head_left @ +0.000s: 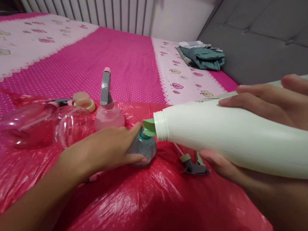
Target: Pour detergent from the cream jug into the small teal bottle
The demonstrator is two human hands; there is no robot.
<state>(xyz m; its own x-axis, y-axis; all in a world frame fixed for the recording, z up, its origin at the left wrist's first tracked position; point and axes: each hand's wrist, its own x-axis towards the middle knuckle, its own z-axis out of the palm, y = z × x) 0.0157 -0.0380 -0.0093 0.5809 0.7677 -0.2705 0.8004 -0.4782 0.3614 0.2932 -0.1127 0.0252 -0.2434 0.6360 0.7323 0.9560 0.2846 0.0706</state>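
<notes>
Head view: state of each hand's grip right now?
Left hand: holding the small green-necked bottle.
Right hand: holding the large white bottle, tipped nearly level.

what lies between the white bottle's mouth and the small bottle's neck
In the head view, a light green spout juts from the mouth of the white bottle toward the green neck of the small clear bottle; whether they touch is unclear.

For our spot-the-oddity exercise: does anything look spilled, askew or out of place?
A sprayer lies loose on the red plastic below the white bottle, fitted to nothing. Bottle work on a bed also seems unusual. No spill shows.
</notes>
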